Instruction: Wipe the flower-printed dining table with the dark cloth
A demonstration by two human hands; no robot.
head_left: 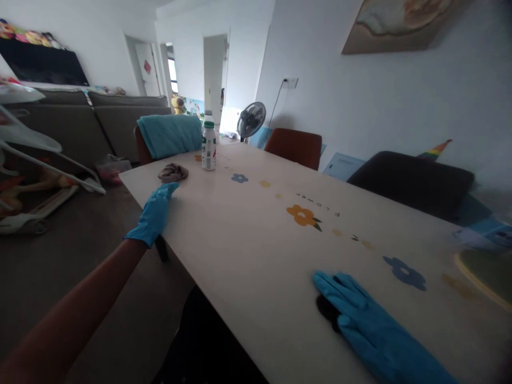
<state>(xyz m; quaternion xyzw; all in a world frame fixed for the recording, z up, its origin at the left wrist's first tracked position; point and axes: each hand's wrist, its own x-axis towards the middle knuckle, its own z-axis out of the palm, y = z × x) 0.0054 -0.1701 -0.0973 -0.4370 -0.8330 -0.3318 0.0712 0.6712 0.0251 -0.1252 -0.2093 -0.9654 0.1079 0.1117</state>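
My left hand point(154, 213), in a blue glove, rests at the table's left edge with its fingers stretched out. Just beyond its fingertips lies a crumpled grey-brown cloth point(173, 173); the hand seems to hold nothing. On the near right of the table point(240, 234), my right hand point(364, 320), also in a blue glove, has its fingers over a small black object point(328, 310). That object sits between thumb and fingers, mostly covered, and its kind does not show. A white bottle with a green band point(208, 146) stands upright past the cloth.
Brown chairs point(294, 146) and a dark chair point(412, 181) line the far side. A teal towel point(171, 136) hangs over a chair at the left end. A fan point(252, 118) stands behind the table. At right lies a green round-edged thing point(490, 272).
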